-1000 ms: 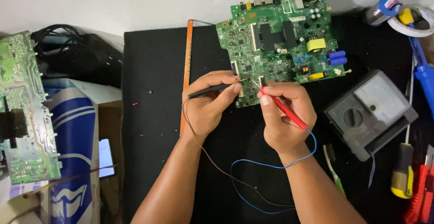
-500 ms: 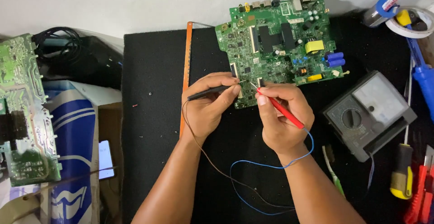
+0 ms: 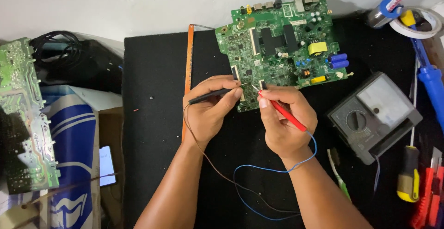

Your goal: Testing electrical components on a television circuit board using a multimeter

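both hands — left hand [image 3: 210,106] with black probe [image 3: 210,95], right hand [image 3: 286,122] with red probe [image 3: 286,114] — seemingly touching circuit board [image 3: 277,44].

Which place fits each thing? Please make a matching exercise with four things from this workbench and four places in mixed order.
Things:
1. black probe
2. red probe
3. analog meter
4. second circuit board

Places:
A. far left edge of the picture
B. in the left hand
C. on the black mat, right of the hands
D. in the right hand

Pairs: 1-B, 2-D, 3-C, 4-A
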